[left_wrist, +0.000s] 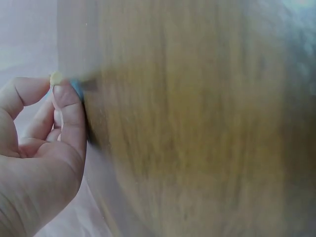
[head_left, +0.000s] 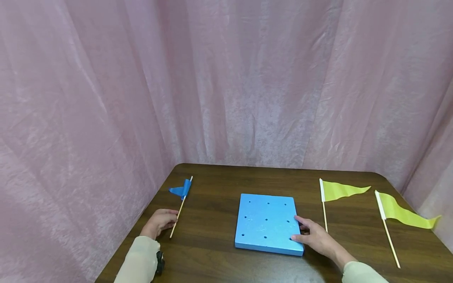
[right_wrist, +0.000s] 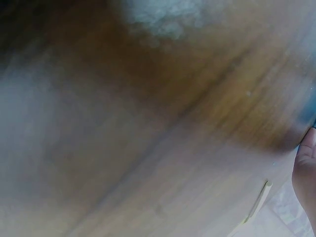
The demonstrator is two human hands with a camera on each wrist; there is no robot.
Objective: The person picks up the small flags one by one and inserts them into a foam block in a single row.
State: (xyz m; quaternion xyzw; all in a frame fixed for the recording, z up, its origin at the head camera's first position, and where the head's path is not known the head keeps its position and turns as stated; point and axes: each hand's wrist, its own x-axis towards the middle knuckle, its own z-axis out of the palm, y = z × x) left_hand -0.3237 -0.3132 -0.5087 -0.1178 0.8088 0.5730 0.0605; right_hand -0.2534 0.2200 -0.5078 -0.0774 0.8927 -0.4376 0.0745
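At the left of the table, my left hand (head_left: 162, 222) pinches the wooden stick of a small blue flag (head_left: 185, 189), whose cloth is partly wrapped around the stick. In the left wrist view the stick's end (left_wrist: 56, 78) shows between thumb and finger. My right hand (head_left: 318, 237) holds the right side of a flat blue board (head_left: 265, 220) with rows of small holes. Its thumb lies on top near the front right corner, with the index finger at the right edge farther back. Only part of the right hand (right_wrist: 307, 168) shows in the right wrist view.
Right of the board lie a yellow pennant flag (head_left: 339, 191) and, farther right, another yellow flag (head_left: 403, 212), both on pale sticks. The brown wooden table (head_left: 212, 212) has rounded back corners. Pink curtains (head_left: 240, 86) hang behind and beside it.
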